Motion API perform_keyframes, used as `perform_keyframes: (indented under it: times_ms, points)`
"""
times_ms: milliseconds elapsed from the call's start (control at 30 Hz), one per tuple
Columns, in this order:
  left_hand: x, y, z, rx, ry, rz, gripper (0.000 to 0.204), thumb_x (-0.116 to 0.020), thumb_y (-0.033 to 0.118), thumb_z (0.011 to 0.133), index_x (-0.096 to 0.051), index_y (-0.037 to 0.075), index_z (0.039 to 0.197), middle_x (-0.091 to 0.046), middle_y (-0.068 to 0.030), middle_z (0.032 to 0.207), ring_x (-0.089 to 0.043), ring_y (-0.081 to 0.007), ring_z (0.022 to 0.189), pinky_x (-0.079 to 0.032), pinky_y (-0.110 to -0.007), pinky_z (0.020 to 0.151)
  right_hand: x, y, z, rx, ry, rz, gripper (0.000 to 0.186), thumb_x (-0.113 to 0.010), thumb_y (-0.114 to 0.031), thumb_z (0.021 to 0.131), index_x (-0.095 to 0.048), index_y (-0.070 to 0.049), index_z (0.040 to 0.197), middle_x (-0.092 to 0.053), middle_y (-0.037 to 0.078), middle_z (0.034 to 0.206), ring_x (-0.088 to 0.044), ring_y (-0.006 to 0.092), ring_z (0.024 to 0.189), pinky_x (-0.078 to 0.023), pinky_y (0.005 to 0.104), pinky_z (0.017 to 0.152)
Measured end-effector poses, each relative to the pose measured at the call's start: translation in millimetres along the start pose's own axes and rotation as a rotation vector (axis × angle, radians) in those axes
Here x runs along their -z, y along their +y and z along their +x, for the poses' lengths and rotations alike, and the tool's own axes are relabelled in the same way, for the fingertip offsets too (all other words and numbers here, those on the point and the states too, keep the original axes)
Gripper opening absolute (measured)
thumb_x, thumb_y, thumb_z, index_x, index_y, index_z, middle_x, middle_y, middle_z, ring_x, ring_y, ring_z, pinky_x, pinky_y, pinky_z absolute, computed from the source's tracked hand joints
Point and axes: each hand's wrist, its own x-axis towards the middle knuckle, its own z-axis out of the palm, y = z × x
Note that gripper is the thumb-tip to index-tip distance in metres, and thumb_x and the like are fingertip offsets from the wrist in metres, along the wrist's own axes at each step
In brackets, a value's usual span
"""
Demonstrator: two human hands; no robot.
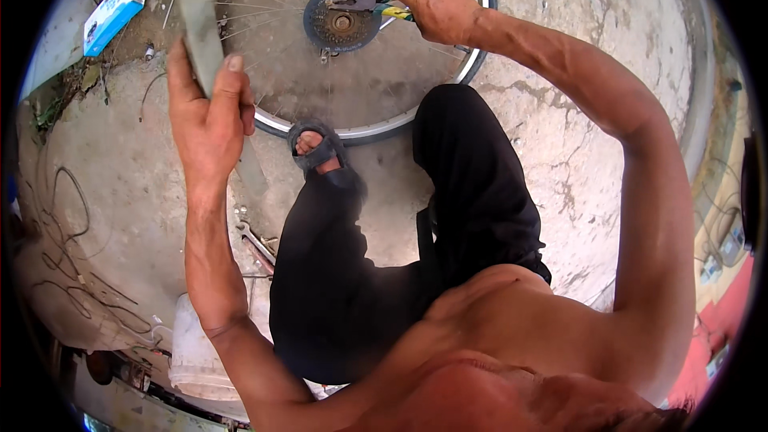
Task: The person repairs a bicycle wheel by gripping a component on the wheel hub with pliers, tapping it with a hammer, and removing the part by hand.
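A bicycle wheel (pixel 386 122) lies flat on the ground at the far side, with a black disc and rusty sprocket (pixel 342 24) at its hub. My right hand (pixel 444 10) is closed round the yellow-and-green handles of a pair of pliers (pixel 356 2), whose grey jaws lie over the sprocket's upper part. Whether the jaws bite on anything cannot be told. On the left, my left hand (pixel 210 124) grips a long flat grey-green bar (pixel 198 20), held up past the wheel's left rim. The bar's far end is rusty brown and cut off by the picture's edge.
My sandalled foot (pixel 314 144) touches the near rim. Wrenches (pixel 256 244) lie beside my left leg, near a whitish bucket (pixel 200 356). A blue-and-white box (pixel 118 8) stands at the far left. Loose cable (pixel 68 264) trails over the ground on the left.
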Motion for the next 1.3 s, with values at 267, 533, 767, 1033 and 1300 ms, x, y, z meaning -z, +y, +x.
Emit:
perform_keyframes:
  times_ms: [267, 533, 767, 1033, 1300]
  points:
    - [17, 13, 11, 0.131, -0.172, 0.175, 0.069, -0.066, 0.020, 0.103, -0.036, 0.001, 0.162, -0.058, -0.0029, 0.074, -0.049, -0.0089, 0.052, -0.039, -0.025, 0.046, -14, 7, -12, -0.025, 0.036, 0.073, 0.073, -0.065, 0.001, 0.095, -0.038, -0.027, 0.157, -0.062, 0.025, 0.110, -0.070, 0.0427, 0.097, -0.058, 0.0497, 0.081]
    - [14, 9, -1, 0.043, -0.073, 0.017, 0.074, -0.068, 0.021, 0.104, -0.029, -0.005, 0.161, -0.060, -0.0048, 0.075, -0.051, -0.0094, 0.052, -0.040, -0.024, 0.045, -23, 6, -10, -0.039, 0.025, 0.105, 0.076, -0.065, 0.003, 0.092, -0.038, -0.025, 0.158, -0.062, 0.025, 0.109, -0.070, 0.0442, 0.096, -0.058, 0.0510, 0.080]
    - [-1, -24, 9, 0.202, -0.361, 0.432, 0.067, -0.067, 0.019, 0.103, -0.038, 0.005, 0.162, -0.057, -0.0024, 0.073, -0.046, -0.0089, 0.052, -0.037, -0.026, 0.046, -17, -11, -19, -0.122, -0.098, 0.143, 0.078, -0.071, -0.001, 0.089, -0.039, -0.024, 0.156, -0.063, 0.026, 0.118, -0.070, 0.0447, 0.103, -0.060, 0.0497, 0.086]
    - [9, -13, 4, 0.132, -0.128, 0.075, 0.067, -0.067, 0.019, 0.103, -0.037, -0.001, 0.160, -0.060, -0.0040, 0.076, -0.050, -0.0088, 0.052, -0.040, -0.025, 0.046, -52, 2, -43, -0.154, 0.074, 0.467, 0.071, -0.072, -0.010, 0.087, -0.045, -0.018, 0.152, -0.065, 0.027, 0.115, -0.065, 0.0487, 0.106, -0.054, 0.0521, 0.091]
    - [57, -186, -85, 0.402, 0.237, -0.008, 0.058, -0.061, 0.013, 0.106, -0.036, 0.001, 0.157, -0.059, -0.0055, 0.076, -0.051, -0.0111, 0.054, -0.043, -0.027, 0.046, -71, -1, -94, -0.436, 0.235, 0.794, 0.068, -0.074, -0.017, 0.090, -0.045, -0.007, 0.152, -0.065, 0.027, 0.127, -0.063, 0.0468, 0.118, -0.051, 0.0470, 0.102]
